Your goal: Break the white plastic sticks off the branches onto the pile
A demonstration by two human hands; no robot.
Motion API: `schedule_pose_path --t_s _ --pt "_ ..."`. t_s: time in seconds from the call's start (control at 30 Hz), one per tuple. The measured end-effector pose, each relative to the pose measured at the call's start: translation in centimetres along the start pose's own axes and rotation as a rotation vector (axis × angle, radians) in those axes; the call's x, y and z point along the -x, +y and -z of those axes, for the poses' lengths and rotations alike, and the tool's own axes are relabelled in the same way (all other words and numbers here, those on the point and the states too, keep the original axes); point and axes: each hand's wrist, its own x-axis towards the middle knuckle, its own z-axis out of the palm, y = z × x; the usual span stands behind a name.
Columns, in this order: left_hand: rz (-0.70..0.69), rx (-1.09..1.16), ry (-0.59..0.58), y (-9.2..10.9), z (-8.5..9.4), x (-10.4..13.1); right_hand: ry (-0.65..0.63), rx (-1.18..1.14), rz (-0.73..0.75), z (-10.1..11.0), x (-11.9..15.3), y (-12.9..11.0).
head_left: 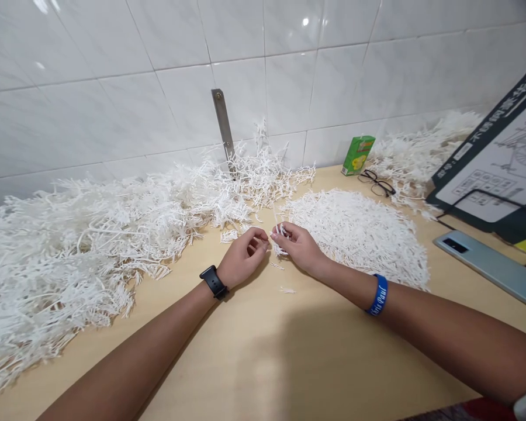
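Phone (495,270) and printed panel (493,166), right-edge cropped

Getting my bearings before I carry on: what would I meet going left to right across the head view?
Black watch, left hand, right hand with white strands, green box, dark-framed glasses, pale blue phone.

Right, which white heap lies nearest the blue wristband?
The low, rounded heap just beyond that wristband; the left heap and the back-right heap lie farther off.

Glossy white wall tiles (284,82), smooth tabletop (254,345)
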Motion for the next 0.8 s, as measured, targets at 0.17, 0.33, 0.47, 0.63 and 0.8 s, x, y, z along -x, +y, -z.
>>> schedule_pose_path --t_s 0.17,0.33,0.47,0.63,0.8 --pt "-0.094 -0.106 0.017 -0.01 -0.21 0.14 -0.021 0.043 0.028 0.10 0.03 -0.22" --pt "-0.149 -0.182 0.069 -0.04 -0.11 0.20 -0.037 0.033 0.002 0.05 0.16 -0.46" --pt "-0.160 -0.205 0.084 0.05 -0.02 0.22 -0.074 -0.014 -0.051 -0.10 0.27 -0.62" --pt "-0.139 -0.183 0.083 -0.14 -0.11 0.11 -0.056 -0.033 -0.087 -0.13 0.37 -0.68" --pt "-0.056 -0.102 0.025 -0.50 -0.15 -0.01 -0.053 -0.007 -0.061 -0.09 0.35 -0.51"
